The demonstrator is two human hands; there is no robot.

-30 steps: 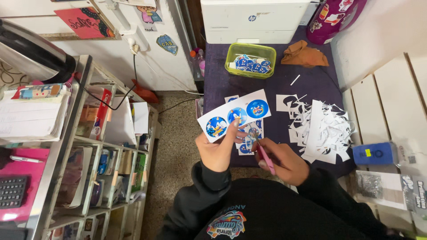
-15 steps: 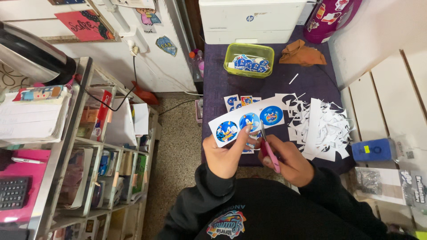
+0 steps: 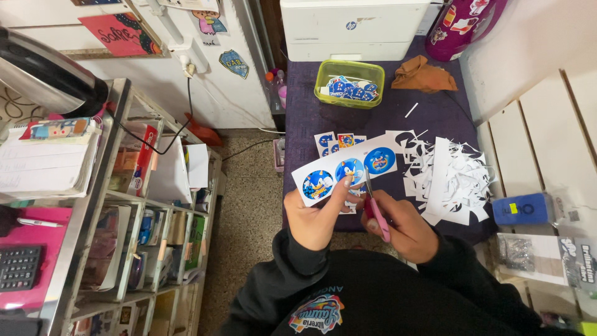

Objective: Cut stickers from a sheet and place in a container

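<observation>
My left hand (image 3: 316, 218) pinches the lower edge of a white paper strip (image 3: 345, 169) printed with three round blue cartoon stickers, held above the purple tabletop (image 3: 385, 112). My right hand (image 3: 401, 224) grips pink-handled scissors (image 3: 375, 211), whose blades point up into the strip between the middle and right stickers. More printed sticker pieces (image 3: 339, 140) lie on the table just beyond the strip.
A heap of white paper offcuts (image 3: 451, 177) lies right of my hands. A green tray (image 3: 349, 83) of cut stickers, an orange cloth (image 3: 424, 76) and a white printer (image 3: 354, 28) stand at the back. A metal shelf unit (image 3: 143, 205) is left, a blue box (image 3: 521, 208) right.
The sticker strip has shifted right and upward in my left hand. The scissors have moved from beside the strip to cutting into it between two stickers.
</observation>
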